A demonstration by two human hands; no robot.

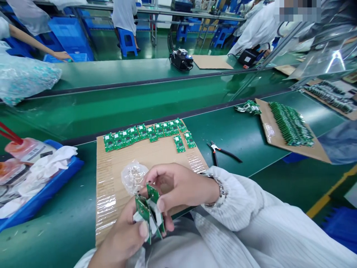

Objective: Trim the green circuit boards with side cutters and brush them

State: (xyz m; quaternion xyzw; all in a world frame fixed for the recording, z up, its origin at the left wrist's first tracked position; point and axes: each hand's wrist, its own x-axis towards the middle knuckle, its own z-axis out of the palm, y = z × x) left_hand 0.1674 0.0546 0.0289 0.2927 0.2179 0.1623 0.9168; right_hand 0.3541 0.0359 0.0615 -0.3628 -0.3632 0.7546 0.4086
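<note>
Several green circuit boards [143,210] are bunched on edge between my two hands, above the near edge of a cardboard sheet [111,193]. My left hand [124,234] grips the bunch from below, its thumb pressed on the near board. From the other side my right hand [178,186] pinches a board of the bunch between thumb and fingers. Just beyond my hands lies a clear plastic bag [134,175] with small pieces in it. A row of circuit boards [132,134] lines the far edge of the cardboard, and two single boards [179,143] lie at its right.
Cutting pliers [216,149] lie right of the cardboard. Farther right, stacked boards [291,124] rest on another cardboard piece [269,130]. A blue tray [55,186] with bottles and cloth stands left. Across the green channel, a co-worker's hand [63,56] reaches near a filled plastic bag [25,74].
</note>
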